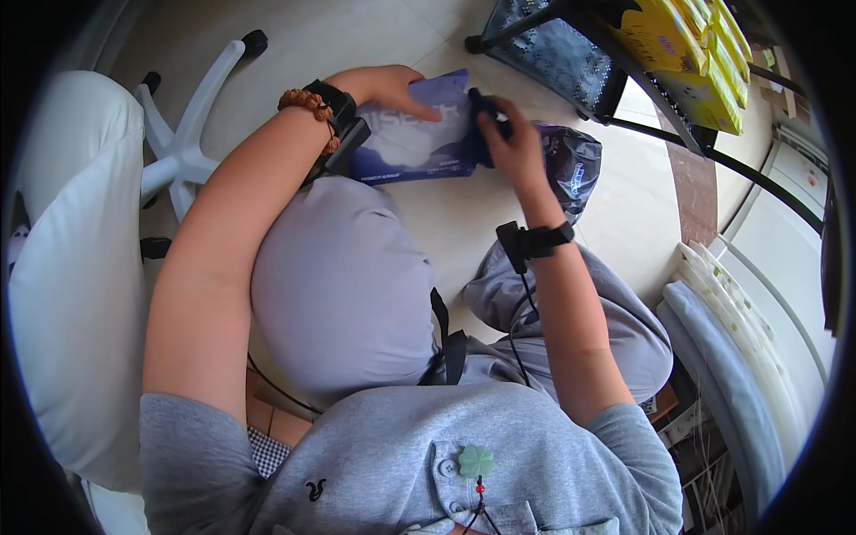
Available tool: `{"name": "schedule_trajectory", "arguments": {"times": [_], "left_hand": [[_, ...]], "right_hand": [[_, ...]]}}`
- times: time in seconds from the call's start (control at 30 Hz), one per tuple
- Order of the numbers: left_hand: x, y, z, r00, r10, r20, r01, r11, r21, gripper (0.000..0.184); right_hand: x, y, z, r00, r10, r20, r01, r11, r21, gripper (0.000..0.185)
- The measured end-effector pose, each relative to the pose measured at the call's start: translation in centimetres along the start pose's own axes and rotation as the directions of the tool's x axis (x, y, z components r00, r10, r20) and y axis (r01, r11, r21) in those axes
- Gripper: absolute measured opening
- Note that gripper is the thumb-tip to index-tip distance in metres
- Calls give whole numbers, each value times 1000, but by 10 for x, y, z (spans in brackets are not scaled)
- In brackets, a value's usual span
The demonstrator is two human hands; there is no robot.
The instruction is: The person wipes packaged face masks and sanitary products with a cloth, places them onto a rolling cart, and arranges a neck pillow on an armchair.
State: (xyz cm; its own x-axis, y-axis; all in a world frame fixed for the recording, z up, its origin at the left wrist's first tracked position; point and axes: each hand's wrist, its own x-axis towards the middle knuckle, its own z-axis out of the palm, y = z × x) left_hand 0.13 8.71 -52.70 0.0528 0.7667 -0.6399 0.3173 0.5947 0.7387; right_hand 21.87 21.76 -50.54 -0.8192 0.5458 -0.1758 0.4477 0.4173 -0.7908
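A purple and white printed bag [415, 143] stands out in front of my knees, above the floor. My left hand [397, 94] lies over its upper left part, with the fingers closed on the bag. At the bag's right end my right hand [506, 134] is wrapped round a dark, slim object [477, 96], too blurred to name. A dark blue part beneath those fingers meets the bag's edge. Just right of my right hand, a black shiny plastic bag [575, 169] with light lettering rests on the floor.
A black rack [615, 120] at the upper right holds yellow packages [700, 53]. White chair legs [183, 147] and a white covered seat [76, 294] are on the left. Folded cloths [727, 366] lie at the right. A cable runs from my right wristband.
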Motion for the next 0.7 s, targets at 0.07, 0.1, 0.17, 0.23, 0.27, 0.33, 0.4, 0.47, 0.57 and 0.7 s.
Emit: {"name": "schedule_trajectory", "arguments": {"times": [0.07, 0.1, 0.17, 0.23, 0.27, 0.33, 0.4, 0.47, 0.57, 0.7], "left_hand": [[3, 5, 5, 994, -58, -91, 58, 998, -1, 66], [6, 3, 6, 991, -61, -116, 59, 998, -23, 67], [12, -2, 6, 983, -74, -168, 63, 996, -70, 70], [13, -3, 7, 974, -62, -219, 52, 997, -54, 65], [14, -3, 9, 968, -56, -243, 45, 998, -48, 63], [23, -3, 9, 971, -40, -237, 15, 994, -105, 60], [32, -3, 11, 965, 20, -262, -53, 991, -120, 54], [42, -4, 16, 943, 119, -310, -155, 983, -96, 45], [38, 0, 14, 942, 126, -310, -110, 992, 69, 35], [40, -10, 19, 879, 179, -441, -165, 984, 69, 24]], "right_hand": [[-1, 25, 18, 996, -87, -37, 83, 992, -97, 36], [-1, 34, 19, 998, -29, -55, 19, 984, -176, 36], [5, 49, 9, 975, 216, -45, -219, 919, -327, 34], [4, 38, 1, 973, 137, -185, -174, 963, -207, 29], [3, 28, -1, 964, 74, -255, -114, 982, -147, 28], [-5, -7, 0, 934, -44, -353, 14, 996, -87, 23], [-18, -38, 14, 917, -304, -258, 266, 948, -173, 24], [-29, -44, 45, 880, -471, -53, 450, 865, -220, 31], [-43, -42, 74, 737, -624, 258, 671, 635, -383, 33], [-48, -15, 45, 912, -406, 61, 390, 810, -439, 35]]}}
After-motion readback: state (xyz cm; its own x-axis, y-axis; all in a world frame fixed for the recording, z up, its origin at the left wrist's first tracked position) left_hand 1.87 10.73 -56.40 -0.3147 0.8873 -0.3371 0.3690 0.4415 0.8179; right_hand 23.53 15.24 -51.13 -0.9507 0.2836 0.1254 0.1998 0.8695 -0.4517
